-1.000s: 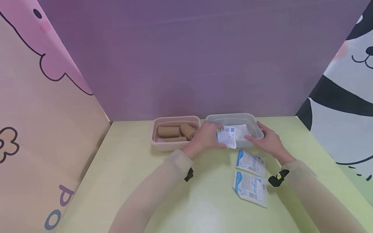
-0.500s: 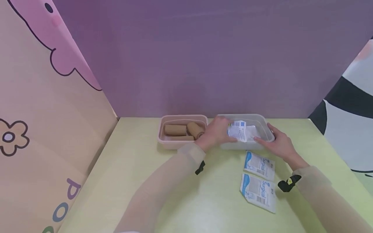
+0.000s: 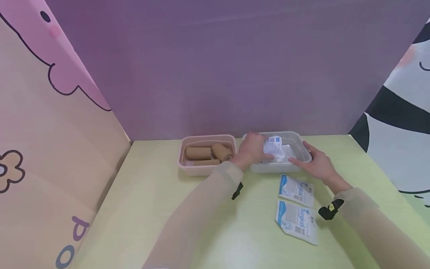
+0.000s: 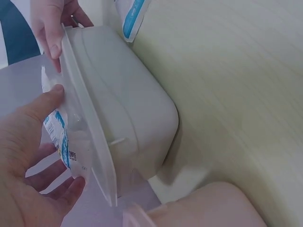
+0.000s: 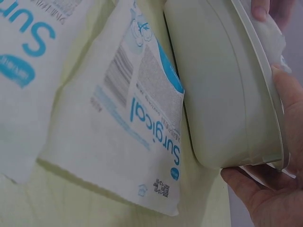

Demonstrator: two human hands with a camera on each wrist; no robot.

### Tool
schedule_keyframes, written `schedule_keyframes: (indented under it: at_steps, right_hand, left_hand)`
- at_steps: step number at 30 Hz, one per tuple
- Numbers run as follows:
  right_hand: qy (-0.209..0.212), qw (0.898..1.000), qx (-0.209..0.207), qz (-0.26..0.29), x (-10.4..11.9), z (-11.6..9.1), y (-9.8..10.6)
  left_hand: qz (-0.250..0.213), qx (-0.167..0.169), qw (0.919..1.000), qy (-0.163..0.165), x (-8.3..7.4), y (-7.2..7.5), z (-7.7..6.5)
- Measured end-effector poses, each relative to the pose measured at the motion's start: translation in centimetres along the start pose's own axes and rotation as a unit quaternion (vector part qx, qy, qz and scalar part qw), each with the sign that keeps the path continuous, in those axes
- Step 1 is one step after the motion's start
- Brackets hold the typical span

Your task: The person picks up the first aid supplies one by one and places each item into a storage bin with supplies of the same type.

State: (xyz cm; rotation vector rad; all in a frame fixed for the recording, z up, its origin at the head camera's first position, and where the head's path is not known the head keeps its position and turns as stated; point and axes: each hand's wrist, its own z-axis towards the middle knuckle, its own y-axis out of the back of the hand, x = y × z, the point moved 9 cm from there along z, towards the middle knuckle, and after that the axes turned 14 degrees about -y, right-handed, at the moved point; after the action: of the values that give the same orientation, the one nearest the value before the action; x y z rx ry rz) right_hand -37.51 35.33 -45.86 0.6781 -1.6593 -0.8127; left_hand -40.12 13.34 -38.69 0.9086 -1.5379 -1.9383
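Observation:
My left hand reaches over the left side of a whitish plastic bin, holding a white paper packet with blue print between thumb and fingers. In the left wrist view the packet shows at the bin's opening, its lower part hidden by the rim. My right hand grips the bin's right front corner, thumb on the rim and fingers round the outer wall. Two flat packets printed "Surgical" lie in front of the bin: a nearer packet and a farther packet.
A pink bin stands just left of the whitish one. It holds several brown rolls. Behind both bins rises a purple panel, and printed walls flank the pale yellow table.
The packet in my left hand has moved back and down, from overlapping the bin's front rim to inside its opening. My right hand keeps its grip on the bin's corner. The head view shifted slightly.

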Motion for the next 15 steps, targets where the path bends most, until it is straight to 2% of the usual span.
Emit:
schedule_keyframes:
  at_steps: [3, 7, 10, 15]
  right_hand:
    - [-0.002, 1.0, 0.002, 0.003, 0.0, 0.1, -0.3]
    - [-0.003, 1.0, 0.003, 0.007, 0.3, 0.0, -0.8]
    - [-0.006, 1.0, 0.007, 0.014, 0.5, -0.2, -1.2]
    - [-0.009, 1.0, 0.016, 0.022, 0.6, -0.6, -2.1]
  left_hand:
    - [0.002, 0.004, 1.0, 0.006, 0.0, -0.3, 0.2]
    - [0.016, 0.003, 0.9999, -0.002, 0.5, -0.9, 0.4]
    - [0.014, -0.009, 0.9998, -0.007, 0.9, -1.5, 0.2]
    - [-0.01, -0.031, 0.9994, 0.006, 1.9, -2.8, -0.7]
